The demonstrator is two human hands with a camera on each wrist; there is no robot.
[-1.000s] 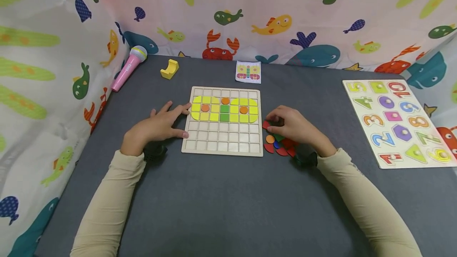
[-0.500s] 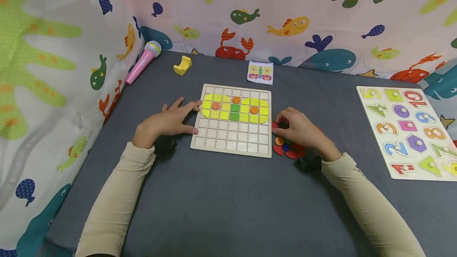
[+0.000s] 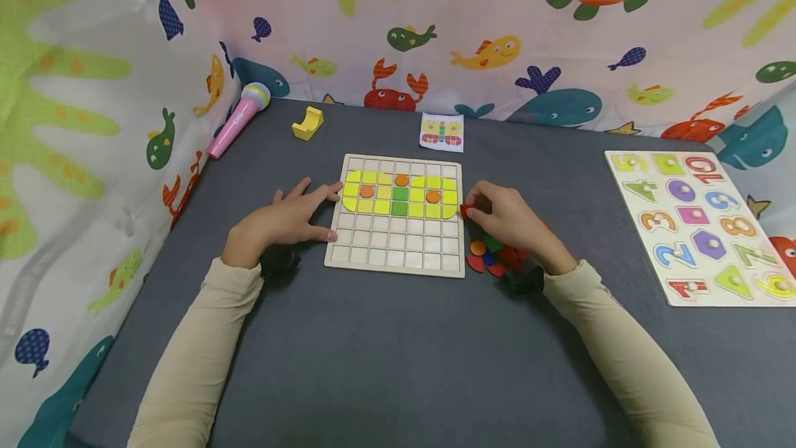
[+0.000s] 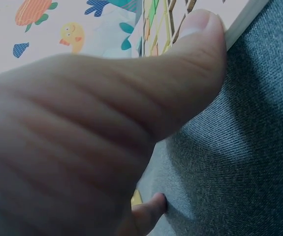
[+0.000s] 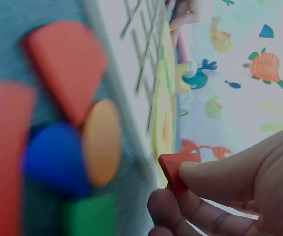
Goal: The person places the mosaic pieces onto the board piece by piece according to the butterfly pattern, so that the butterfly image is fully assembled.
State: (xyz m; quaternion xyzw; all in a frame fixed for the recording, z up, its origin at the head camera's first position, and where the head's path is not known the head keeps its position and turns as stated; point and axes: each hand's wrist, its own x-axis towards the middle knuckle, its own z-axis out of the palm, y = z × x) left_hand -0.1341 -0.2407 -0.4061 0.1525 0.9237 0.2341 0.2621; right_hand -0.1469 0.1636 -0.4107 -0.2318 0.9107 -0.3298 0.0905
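The red tile [image 5: 170, 166] is at the right edge of the grid board [image 3: 396, 244], pinched between thumb and fingers of the right hand [image 3: 506, 216]; whether it touches the rim I cannot tell. The left hand [image 3: 280, 223] has its fingers extended, thumb and forefinger spread apart along the board's left edge, gripping nothing.

The step in hand looks like taking up one tile for the mosaic. The next move, I judge, calls for lifting it clear of the rim, turning it to suit a cell, and setting it in the near rows, where the butterfly pattern card [image 3: 442, 132] shows red.

On the board I count sixteen yellow tiles [image 3: 417, 197], three orange discs [image 3: 433, 196] and two green squares [image 3: 399, 208]. Just right of it, partly under the hand, lie one loose orange disc [image 3: 477, 247], one blue piece [image 5: 55, 157], at least one green piece [image 5: 89, 216] and several red pieces [image 5: 70, 64], too covered to count.

Farther out: one number puzzle board [image 3: 715, 299] at right, with ten numerals and five shapes; at far left, one yellow block [image 3: 307, 123] and one pink toy microphone [image 3: 236, 123].
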